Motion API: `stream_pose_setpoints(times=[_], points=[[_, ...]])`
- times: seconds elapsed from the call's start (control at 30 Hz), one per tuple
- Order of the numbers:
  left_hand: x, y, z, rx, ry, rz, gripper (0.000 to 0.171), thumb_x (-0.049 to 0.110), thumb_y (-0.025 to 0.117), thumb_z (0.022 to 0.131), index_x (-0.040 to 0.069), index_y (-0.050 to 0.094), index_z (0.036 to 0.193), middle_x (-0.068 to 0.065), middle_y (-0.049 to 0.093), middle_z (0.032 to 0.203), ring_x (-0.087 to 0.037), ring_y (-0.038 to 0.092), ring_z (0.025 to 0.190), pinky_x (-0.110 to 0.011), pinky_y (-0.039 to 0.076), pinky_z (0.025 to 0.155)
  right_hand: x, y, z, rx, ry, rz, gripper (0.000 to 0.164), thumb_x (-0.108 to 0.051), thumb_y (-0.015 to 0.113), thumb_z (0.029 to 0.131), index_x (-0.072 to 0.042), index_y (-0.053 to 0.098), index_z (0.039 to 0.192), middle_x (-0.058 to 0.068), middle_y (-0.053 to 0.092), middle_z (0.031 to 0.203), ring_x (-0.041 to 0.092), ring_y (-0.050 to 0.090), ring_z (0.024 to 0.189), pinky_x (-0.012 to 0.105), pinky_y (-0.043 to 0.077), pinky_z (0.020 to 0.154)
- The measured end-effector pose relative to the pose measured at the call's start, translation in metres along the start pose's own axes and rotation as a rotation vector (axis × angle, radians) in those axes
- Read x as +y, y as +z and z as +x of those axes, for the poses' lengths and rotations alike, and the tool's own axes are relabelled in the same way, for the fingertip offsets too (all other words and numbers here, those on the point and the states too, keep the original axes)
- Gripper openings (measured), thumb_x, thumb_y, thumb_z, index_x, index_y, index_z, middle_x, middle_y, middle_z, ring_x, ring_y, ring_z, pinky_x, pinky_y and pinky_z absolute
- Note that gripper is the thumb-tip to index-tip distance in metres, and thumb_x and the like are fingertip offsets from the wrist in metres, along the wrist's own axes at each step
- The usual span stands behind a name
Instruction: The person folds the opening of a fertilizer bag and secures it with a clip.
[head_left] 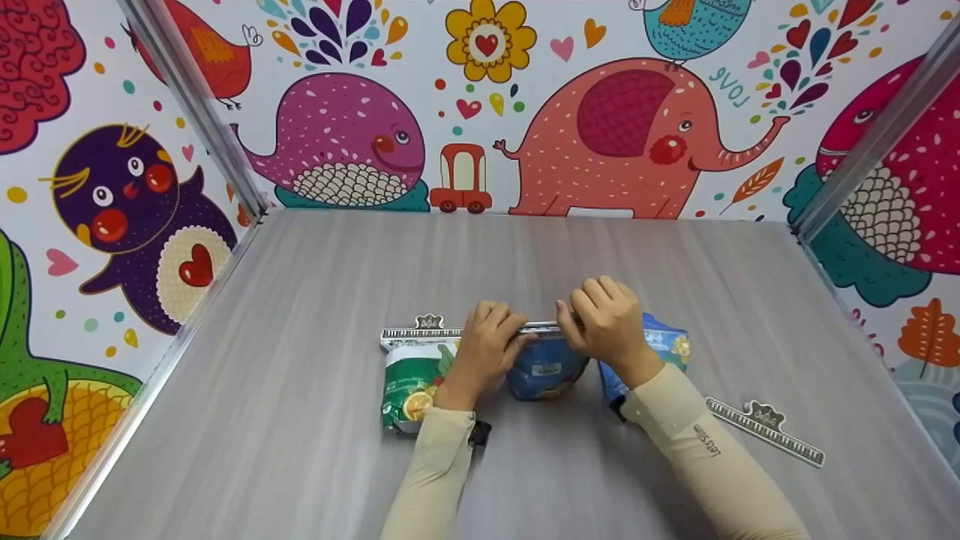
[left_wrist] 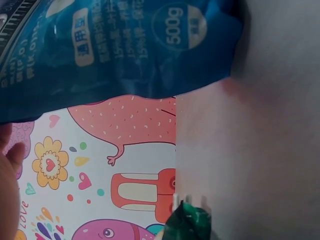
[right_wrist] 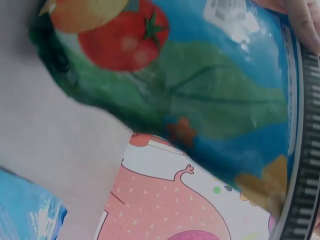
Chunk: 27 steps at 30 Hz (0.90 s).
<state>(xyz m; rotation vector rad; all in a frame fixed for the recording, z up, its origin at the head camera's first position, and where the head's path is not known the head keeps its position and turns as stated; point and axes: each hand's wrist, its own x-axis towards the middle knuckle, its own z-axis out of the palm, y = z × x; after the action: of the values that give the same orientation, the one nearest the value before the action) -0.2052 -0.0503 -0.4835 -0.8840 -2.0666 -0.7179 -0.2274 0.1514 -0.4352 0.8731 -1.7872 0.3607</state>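
Note:
A blue bag (head_left: 547, 369) stands upright between the two hands, marked 500g in the left wrist view and printed with a tomato and leaves in the right wrist view. Along its top edge runs a bag clip (right_wrist: 306, 135) with a piano-key pattern. My left hand (head_left: 487, 346) grips the left end of this clipped edge, fingers behind and thumb in front. At the right end, my right hand (head_left: 611, 319) holds it with curled fingers. Most of the clip is hidden by the hands in the head view.
Left of the hands lies a green and white bag (head_left: 409, 375) with a piano-key clip (head_left: 420, 334) across its top. Another blue bag (head_left: 667, 346) lies partly behind the right forearm. A loose clip (head_left: 766, 429) rests on the table at right. Printed panels (head_left: 480, 112) border the table.

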Motion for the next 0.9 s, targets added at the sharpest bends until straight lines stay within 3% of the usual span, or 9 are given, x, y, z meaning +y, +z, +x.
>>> stream_pose_setpoints(times=[0.2, 0.43, 0.7, 0.9], points=[[0.001, -0.001, 0.001, -0.022, -0.012, 0.002, 0.037, 0.044, 0.044, 0.102, 0.011, 0.058, 0.093, -0.003, 0.047, 0.083, -0.022, 0.042, 0.08, -0.037, 0.037, 0.073, 0.005, -0.002, -0.001, -0.007, -0.04, -0.024, 0.041, -0.024, 0.05, 0.097, -0.005, 0.05, 0.061, 0.009, 0.047, 0.056, 0.023, 0.041, 0.048, 0.035, 0.035, 0.041], [0.003, -0.001, 0.001, -0.032, -0.016, 0.001, 0.033, 0.041, 0.051, 0.101, 0.01, 0.058, 0.094, -0.004, 0.047, 0.082, -0.022, 0.042, 0.08, -0.037, 0.037, 0.072, 0.007, 0.002, 0.001, 0.047, -0.112, -0.029, 0.039, -0.019, 0.05, 0.095, -0.006, 0.047, 0.058, 0.009, 0.046, 0.053, 0.025, 0.042, 0.047, 0.037, 0.035, 0.042], [0.003, -0.003, 0.0, -0.074, -0.039, -0.015, 0.023, 0.032, 0.06, 0.099, 0.01, 0.058, 0.095, -0.003, 0.047, 0.083, -0.021, 0.041, 0.08, -0.036, 0.036, 0.074, 0.005, 0.005, 0.002, 0.048, -0.117, -0.007, 0.042, -0.018, 0.047, 0.097, -0.006, 0.043, 0.056, 0.008, 0.042, 0.051, 0.025, 0.04, 0.045, 0.036, 0.033, 0.042], [0.002, -0.004, -0.001, -0.064, -0.051, -0.046, 0.017, 0.024, 0.064, 0.096, 0.008, 0.058, 0.097, -0.004, 0.05, 0.085, -0.022, 0.043, 0.082, -0.037, 0.038, 0.075, 0.0, 0.008, 0.006, 0.059, -0.117, 0.01, 0.043, -0.017, 0.047, 0.097, -0.006, 0.043, 0.055, 0.008, 0.041, 0.049, 0.024, 0.04, 0.043, 0.035, 0.033, 0.041]])
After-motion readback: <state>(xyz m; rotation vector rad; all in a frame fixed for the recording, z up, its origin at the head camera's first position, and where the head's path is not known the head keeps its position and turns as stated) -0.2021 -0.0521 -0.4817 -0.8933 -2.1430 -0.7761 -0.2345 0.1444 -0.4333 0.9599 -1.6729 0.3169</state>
